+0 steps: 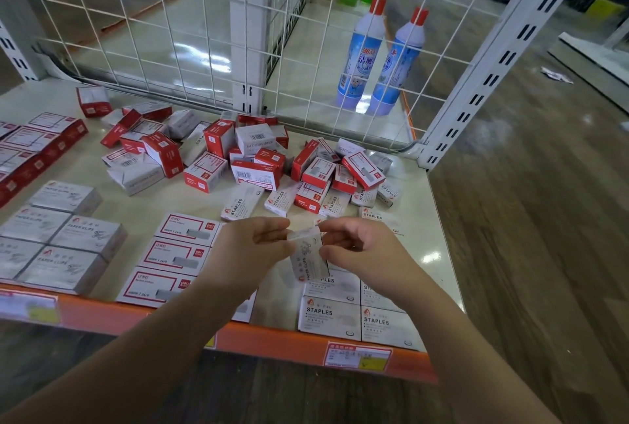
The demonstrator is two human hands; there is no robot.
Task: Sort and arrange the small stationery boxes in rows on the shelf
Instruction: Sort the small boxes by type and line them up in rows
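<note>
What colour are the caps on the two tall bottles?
Red caps on the bottles, clearest in the head view.

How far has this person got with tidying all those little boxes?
Roughly halfway, I'd say. Done: neat rows of grey paper-clip boxes, red-framed boxes and white staples boxes along the front edge. In hand: both the left hand and right hand hold one paper-clip box. Left: the jumbled pile behind.

My shelf (439, 219) carries grey paper-clip boxes (64, 246) front left, red-framed boxes (177, 253) mid-front, staples boxes (354, 314) front right, and a loose pile (245, 158) behind them.
</note>
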